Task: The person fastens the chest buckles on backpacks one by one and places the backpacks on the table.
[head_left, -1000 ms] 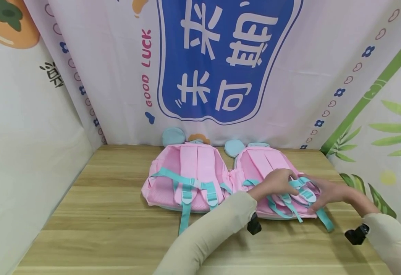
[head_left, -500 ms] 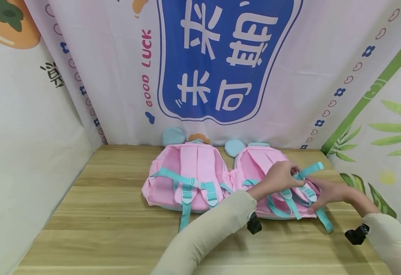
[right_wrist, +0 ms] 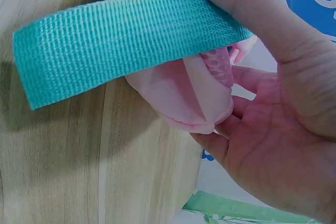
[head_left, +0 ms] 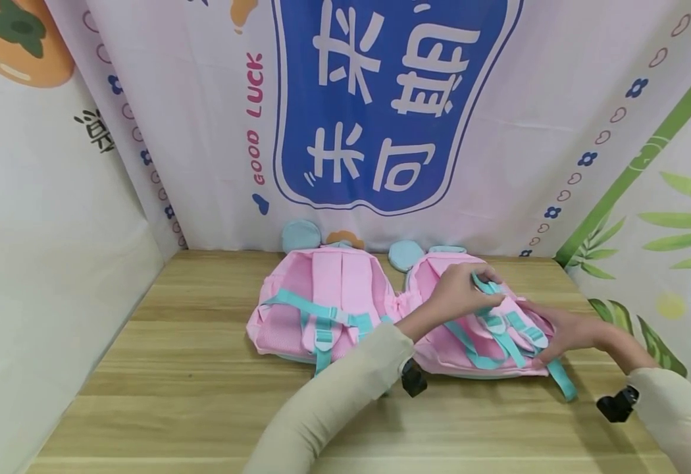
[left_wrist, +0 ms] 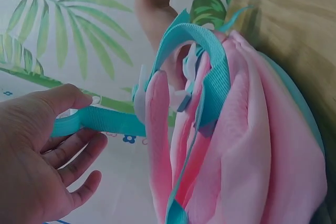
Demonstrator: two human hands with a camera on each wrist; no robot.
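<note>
Two pink backpacks lie side by side, straps up: the left backpack (head_left: 357, 283) and the right backpack (head_left: 434, 355). Over the right one, my left hand (head_left: 466, 288) pinches a teal webbing strap (left_wrist: 113, 121) between thumb and fingers, lifted away from the shoulder straps. A whitish plastic piece (left_wrist: 95, 99) shows by the thumb. My right hand (head_left: 567, 328) grips the right side of the same bag near its lower corner (right_wrist: 184, 98), thumb above and fingers behind. A loose teal strap end (right_wrist: 115, 45) passes under that thumb and sticks out over the table.
The wooden table (head_left: 162, 368) runs up to a printed cloth backdrop (head_left: 215, 131), with cloth walls at both sides. Another teal chest strap (head_left: 298, 303) lies fastened across the left backpack. Round light-blue ears (head_left: 406, 255) poke out at the bags' tops.
My left hand has moved left and up, drawing the teal strap from the bag's right side toward its middle. My right hand keeps its place on the bag's side.
</note>
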